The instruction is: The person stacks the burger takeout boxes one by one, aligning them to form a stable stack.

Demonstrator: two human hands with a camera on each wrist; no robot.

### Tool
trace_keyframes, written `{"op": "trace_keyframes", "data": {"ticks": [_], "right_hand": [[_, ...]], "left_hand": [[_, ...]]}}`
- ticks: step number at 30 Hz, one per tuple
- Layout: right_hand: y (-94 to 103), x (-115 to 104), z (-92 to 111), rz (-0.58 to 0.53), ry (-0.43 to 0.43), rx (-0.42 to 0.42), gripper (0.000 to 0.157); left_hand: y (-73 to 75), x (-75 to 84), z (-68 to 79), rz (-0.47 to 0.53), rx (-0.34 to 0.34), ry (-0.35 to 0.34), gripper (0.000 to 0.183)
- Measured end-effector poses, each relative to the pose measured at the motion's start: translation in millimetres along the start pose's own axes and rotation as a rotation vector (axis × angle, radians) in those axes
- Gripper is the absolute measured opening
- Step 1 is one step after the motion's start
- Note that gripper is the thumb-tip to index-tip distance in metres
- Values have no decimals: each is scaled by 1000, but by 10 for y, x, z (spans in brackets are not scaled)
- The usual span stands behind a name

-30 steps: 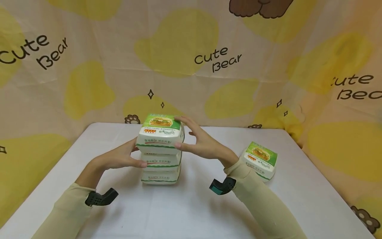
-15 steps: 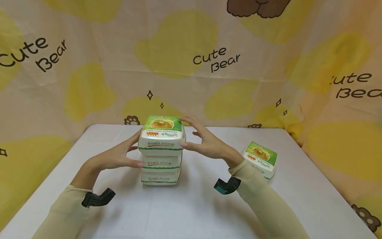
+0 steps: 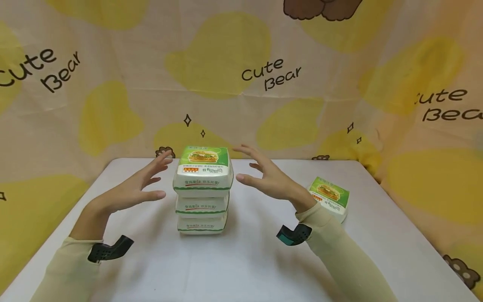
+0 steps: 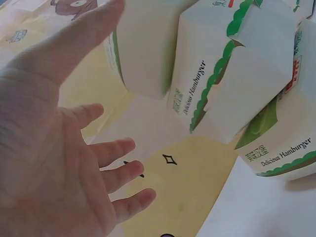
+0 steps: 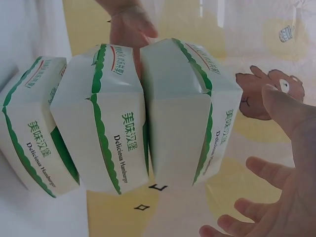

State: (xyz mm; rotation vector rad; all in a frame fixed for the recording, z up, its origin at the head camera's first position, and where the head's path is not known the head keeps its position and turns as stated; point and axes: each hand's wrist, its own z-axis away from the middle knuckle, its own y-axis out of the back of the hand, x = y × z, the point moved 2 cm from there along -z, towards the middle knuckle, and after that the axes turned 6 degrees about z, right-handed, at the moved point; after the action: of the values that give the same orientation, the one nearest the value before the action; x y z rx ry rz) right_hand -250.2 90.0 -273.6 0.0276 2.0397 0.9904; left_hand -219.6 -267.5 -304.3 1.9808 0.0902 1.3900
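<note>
Three white and green hamburger boxes stand one on another: a top box [image 3: 203,174], a middle box [image 3: 201,206] and a bottom box [image 3: 201,225]. To the left of the stack, my left hand [image 3: 130,186] is apart from it, its fingers spread. My right hand [image 3: 271,178] hovers just right of the top box, fingers extended and touching nothing. Both wrist views show a gap between each hand and the boxes; the middle box [image 5: 106,118] sits slightly askew between the others there.
Another hamburger box [image 3: 330,197] lies on the right of the white table [image 3: 234,268], partly behind my right forearm. A patterned yellow cloth [image 3: 226,54] hangs behind the table and along its sides.
My left hand has let go of the stack and moved left. My right hand has drawn off the top box to the right. The three boxes stay stacked.
</note>
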Motion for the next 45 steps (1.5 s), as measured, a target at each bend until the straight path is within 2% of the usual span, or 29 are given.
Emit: {"op": "trace_keyframes", "data": {"ticks": [4, 11, 15, 19, 28, 37, 45], "right_hand": [[48, -4, 80, 7, -9, 27, 67], [138, 51, 237, 33, -28, 59, 64], [216, 107, 337, 63, -53, 83, 63], [308, 183, 427, 94, -77, 100, 62], [511, 382, 684, 124, -126, 122, 60], [694, 575, 933, 151, -171, 144, 58], [870, 731, 1147, 218, -217, 139, 59]], "left_hand": [[44, 42, 6, 8, 42, -54, 83], [59, 110, -10, 52, 198, -155, 65], [47, 185, -20, 52, 282, -177, 60], [24, 240, -30, 63, 336, -187, 56], [-41, 296, -75, 71, 377, -225, 50], [-68, 319, -97, 69, 474, -265, 43], [-138, 382, -119, 54, 482, -274, 42]]}}
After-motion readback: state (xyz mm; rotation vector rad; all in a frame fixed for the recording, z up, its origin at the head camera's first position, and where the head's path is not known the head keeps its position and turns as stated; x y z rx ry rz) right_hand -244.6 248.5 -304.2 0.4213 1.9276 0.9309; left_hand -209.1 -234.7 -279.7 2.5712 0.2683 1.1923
